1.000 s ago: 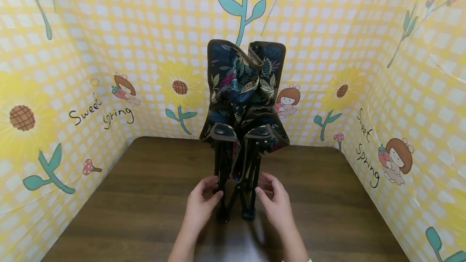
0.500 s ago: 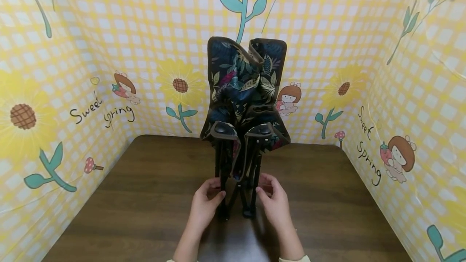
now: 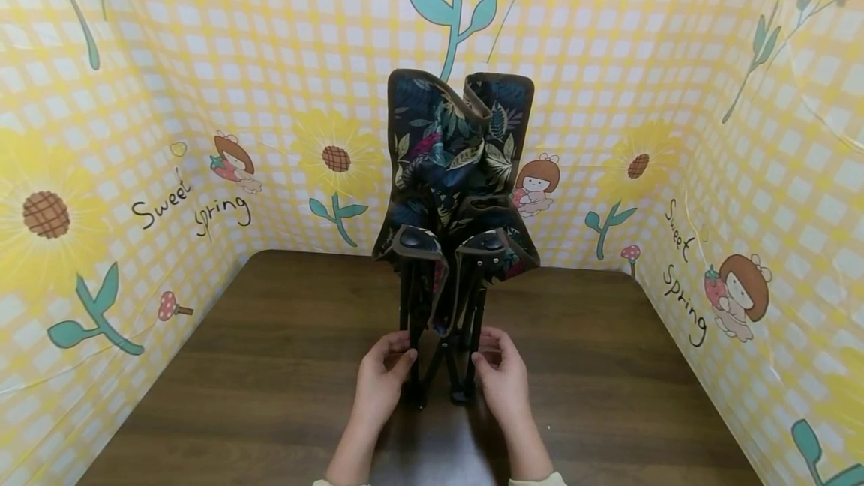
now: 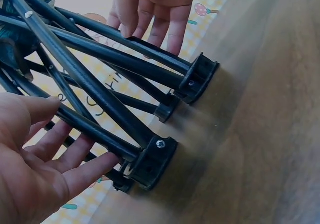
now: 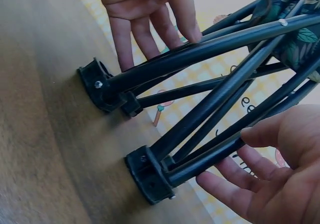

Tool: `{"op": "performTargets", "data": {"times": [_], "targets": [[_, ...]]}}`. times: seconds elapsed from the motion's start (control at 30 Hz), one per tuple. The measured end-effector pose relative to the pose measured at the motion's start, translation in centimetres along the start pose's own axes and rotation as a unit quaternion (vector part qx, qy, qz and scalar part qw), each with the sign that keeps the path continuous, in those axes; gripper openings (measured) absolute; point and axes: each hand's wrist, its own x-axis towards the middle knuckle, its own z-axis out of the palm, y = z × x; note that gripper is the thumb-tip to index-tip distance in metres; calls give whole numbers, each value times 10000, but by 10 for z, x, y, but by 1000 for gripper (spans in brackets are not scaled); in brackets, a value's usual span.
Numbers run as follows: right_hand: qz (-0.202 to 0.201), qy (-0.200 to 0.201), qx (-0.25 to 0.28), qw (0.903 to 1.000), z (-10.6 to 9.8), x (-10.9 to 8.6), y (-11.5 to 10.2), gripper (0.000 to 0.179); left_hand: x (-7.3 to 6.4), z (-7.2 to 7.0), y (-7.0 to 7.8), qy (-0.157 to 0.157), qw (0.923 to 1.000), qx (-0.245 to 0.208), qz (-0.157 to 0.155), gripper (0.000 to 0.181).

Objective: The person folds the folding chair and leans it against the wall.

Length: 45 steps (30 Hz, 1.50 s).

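A partly folded folding chair [image 3: 432, 160] stands upright in the middle of the table, its dark leaf-print fabric bunched above black tube legs. My left hand [image 3: 379, 385] holds the left front leg low down, thumb in front and fingers behind. On the other side my right hand [image 3: 505, 387] pinches the right front leg at about the same height. The left wrist view shows the left thumb on a tube [image 4: 97, 131] just above a plastic foot [image 4: 154, 164]. In the right wrist view the right thumb and fingers lie around another tube [image 5: 212, 156]; crossed tubes run between both hands.
The brown wood-grain table [image 3: 270, 396] extends on both sides of the chair. A yellow checked cloth [image 3: 594, 43] with sunflowers and cartoon figures walls in the back and both sides, close behind the chair.
Both hands have shifted slightly inward, closer against the legs. The chair stays in the same place; the head view has tilted only a little.
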Motion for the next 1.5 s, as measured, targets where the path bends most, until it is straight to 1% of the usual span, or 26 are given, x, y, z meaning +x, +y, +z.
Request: {"op": "performTargets", "data": {"times": [0.1, 0.17, 0.27, 0.37, 0.53, 0.63, 0.7, 0.8, 0.97, 1.1, 1.23, 1.37, 1.5], "targets": [[73, 91, -36, 9999, 3, 0, 1, 34, 0, 2, -3, 114, 9999, 41, 51, 25], [38, 143, -38, 9999, 3, 0, 1, 32, 0, 3, -4, 218, 9997, 68, 107, 23], [-15, 223, -70, 9997, 3, 0, 0, 32, 0, 5, -5, 366, 9988, 156, 279, 21], [-11, 279, -34, 9996, 3, 0, -1, 36, 1, 8, -6, 519, 9971, 287, 477, 22], [39, 308, -5, 9995, 5, 0, -1, 40, 1, 10, -7, 751, 9900, 783, 900, 25], [-26, 410, -230, 9989, 7, 0, -1, 39, 1, 11, -6, 811, 9846, 1062, 1131, 28], [-89, 485, -387, 9980, 8, -1, -1, 38, 0, 11, -6, 809, 9829, 1165, 1172, 31], [-212, 556, -561, 9967, 10, -2, 0, 38, -1, 10, -5, 750, 9815, 1344, 1135, 34], [-312, 529, -608, 9963, 11, 0, 2, 36, 1, 8, -5, 458, 9832, 1434, 1030, 33], [-349, 417, -679, 9962, 11, 2, 3, 36, 4, 6, -5, 224, 9854, 1450, 859, 30], [-381, 294, -738, 9961, 10, 4, 4, 37, 6, 4, -6, -7, 9851, 1539, 761, 27], [-430, 104, -728, 9964, 8, 7, 5, 37, 8, 3, -7, -166, 9848, 1573, 724, 25], [-460, -98, -626, 9969, 6, 10, 5, 39, 10, 2, -8, -249, 9833, 1629, 766, 24]]}}
